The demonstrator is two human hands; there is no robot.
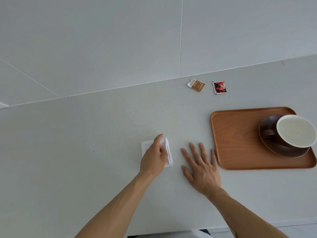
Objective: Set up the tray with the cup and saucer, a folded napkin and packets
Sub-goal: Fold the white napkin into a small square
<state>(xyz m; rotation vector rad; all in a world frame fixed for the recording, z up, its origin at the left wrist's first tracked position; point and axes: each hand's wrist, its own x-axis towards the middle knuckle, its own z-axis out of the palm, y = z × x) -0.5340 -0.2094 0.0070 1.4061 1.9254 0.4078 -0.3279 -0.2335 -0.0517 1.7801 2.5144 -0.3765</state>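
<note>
A wooden tray lies on the counter at the right. On its right half stands a brown saucer with a brown cup, white inside. A folded white napkin lies on the counter left of the tray. My left hand grips it, thumb on top and fingers curled at its right edge. My right hand lies flat on the counter between the napkin and the tray, fingers spread, holding nothing. A brown-and-white packet and a red-and-black packet lie near the wall.
The pale grey counter meets a tiled wall at the back. Its front edge runs along the bottom of the view. A small white fitting shows at the far left edge.
</note>
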